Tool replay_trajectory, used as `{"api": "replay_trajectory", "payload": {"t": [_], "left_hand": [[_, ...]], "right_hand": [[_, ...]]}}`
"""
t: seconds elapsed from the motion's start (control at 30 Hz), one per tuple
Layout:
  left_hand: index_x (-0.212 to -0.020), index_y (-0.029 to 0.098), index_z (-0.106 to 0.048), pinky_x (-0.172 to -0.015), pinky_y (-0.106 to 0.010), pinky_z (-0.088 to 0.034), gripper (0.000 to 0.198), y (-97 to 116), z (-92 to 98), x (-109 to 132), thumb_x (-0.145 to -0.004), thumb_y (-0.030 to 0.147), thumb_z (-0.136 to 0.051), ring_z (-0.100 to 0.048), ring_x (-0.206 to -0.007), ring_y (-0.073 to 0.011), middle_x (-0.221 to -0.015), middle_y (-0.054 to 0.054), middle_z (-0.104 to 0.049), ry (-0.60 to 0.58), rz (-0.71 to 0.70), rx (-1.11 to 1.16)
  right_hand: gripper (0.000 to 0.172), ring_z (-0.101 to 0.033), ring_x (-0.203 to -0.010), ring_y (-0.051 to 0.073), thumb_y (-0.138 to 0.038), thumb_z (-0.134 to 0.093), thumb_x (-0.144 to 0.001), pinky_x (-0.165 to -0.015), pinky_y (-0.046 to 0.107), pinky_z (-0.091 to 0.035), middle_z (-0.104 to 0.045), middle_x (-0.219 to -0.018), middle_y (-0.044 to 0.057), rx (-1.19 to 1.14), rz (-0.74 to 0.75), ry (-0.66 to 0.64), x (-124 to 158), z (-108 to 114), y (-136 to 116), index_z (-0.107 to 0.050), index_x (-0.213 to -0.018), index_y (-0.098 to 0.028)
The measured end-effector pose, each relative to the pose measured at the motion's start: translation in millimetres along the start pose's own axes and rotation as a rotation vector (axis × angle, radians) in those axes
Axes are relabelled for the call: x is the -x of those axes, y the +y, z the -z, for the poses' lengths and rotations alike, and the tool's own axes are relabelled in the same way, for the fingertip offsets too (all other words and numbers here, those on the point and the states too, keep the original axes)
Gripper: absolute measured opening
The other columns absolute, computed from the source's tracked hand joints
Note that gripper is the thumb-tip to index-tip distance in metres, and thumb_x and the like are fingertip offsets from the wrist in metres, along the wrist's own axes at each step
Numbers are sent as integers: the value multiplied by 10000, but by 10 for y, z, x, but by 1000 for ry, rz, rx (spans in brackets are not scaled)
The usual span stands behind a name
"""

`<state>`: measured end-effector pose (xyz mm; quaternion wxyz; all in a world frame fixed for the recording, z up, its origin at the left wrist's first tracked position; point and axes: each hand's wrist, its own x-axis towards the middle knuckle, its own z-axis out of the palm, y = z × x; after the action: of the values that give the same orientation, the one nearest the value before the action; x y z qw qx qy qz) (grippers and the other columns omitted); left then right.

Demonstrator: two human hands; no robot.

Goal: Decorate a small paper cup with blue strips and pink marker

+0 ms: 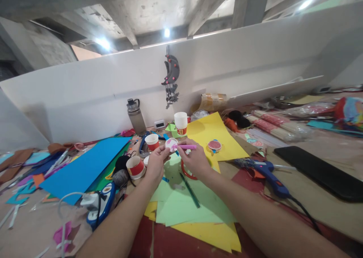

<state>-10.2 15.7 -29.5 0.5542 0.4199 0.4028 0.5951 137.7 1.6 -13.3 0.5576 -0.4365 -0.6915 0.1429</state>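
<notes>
My left hand [157, 162] is closed on the edge of a small white disc [171, 143] with pink marks on its face. In my right hand [196, 160] is a pink marker [188, 147], its tip end at the disc; whether it touches cannot be made out. Below both hands lie light green paper sheets [170, 197], with a dark green pen [193, 195] on top. Partly hidden under my right hand is a red ring-shaped item [185, 171]. Left of my left hand stand a red and white paper cup [135, 167] and, farther back, another paper cup [152, 141].
A yellow sheet [204, 127] bears a round pinkish piece [214, 145]. A blue glue gun [272, 178] with its cord lies at right beside a long black case [317, 173]. At left are a blue sheet [87, 167] and a power strip [102, 205]. A bottle [136, 118] stands behind.
</notes>
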Motion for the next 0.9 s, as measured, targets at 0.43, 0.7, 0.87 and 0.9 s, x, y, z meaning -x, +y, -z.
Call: {"api": "replay_trajectory", "payload": {"t": [0.43, 0.7, 0.87, 0.9], "left_hand": [[-885, 169, -681, -656, -225, -407, 346, 24, -6, 3, -602, 345, -772, -635, -778, -143, -897, -64, -704, 22, -17, -2], [-874, 165, -675, -648, -227, -410, 345, 12, -2, 1, -598, 348, -774, -638, -763, -148, -874, -69, -705, 28, -21, -3], [-864, 171, -676, -656, -233, -413, 338, 8, -2, -2, -594, 349, -775, -631, -737, -138, -849, -55, -704, 28, -32, -2], [-864, 173, -677, -657, -235, -413, 342, 9, -1, -2, -589, 350, -778, -630, -735, -138, -844, -53, -704, 30, -32, -3]], "right_hand": [[136, -627, -816, 206, -300, -522, -819, -704, 325, -467, -694, -868, 47, -19, -35, 18, 5, 19, -10, -629, -828, -217], [131, -633, -766, 199, -302, -529, -810, -692, 319, -461, -693, -809, 36, 0, -58, 29, 12, 20, -32, -629, -808, -217], [116, -630, -764, 199, -286, -525, -812, -683, 314, -451, -695, -802, 30, 29, -46, -14, 19, 21, -54, -620, -810, -220], [114, -630, -764, 198, -287, -526, -812, -682, 313, -450, -695, -802, 30, 30, -51, -17, 19, 21, -55, -617, -808, -219]]}}
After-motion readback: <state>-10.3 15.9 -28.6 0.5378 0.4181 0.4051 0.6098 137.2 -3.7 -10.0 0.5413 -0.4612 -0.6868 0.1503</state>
